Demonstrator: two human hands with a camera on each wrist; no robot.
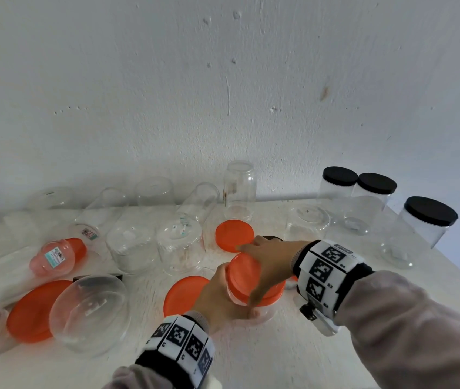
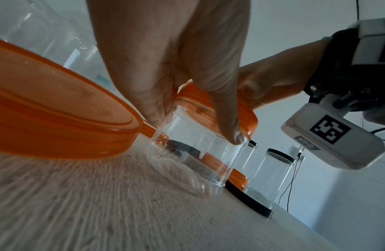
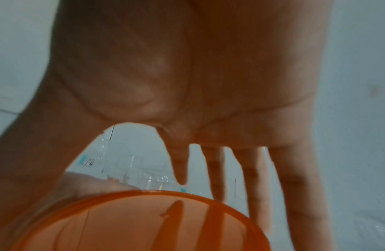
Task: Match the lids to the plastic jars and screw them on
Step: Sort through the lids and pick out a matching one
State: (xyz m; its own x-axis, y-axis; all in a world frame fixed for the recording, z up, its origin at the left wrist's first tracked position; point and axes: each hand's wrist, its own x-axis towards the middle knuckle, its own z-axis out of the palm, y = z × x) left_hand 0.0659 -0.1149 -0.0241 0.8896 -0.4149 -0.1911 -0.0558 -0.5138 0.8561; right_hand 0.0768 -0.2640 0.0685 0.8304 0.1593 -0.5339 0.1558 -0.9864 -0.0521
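I had my left hand [image 1: 217, 296] wrapped around the small clear jar [image 2: 193, 152], fingers curled on its side, so it would not spin or slide. The jar stood on the white table [image 1: 279, 355], right in front of me. My right hand [image 1: 268, 265] was spread over the orange lid [image 1: 248, 273], with the thumb on one edge and the fingers reaching down the far edge, so I could twist it. The lid sat on the jar's mouth; I could not tell how tight it was. Three jars with black lids [image 1: 374, 182] stood far off on the right, I think because they were done. Loose orange lids [image 1: 233, 235] lay close by, easy to grab.
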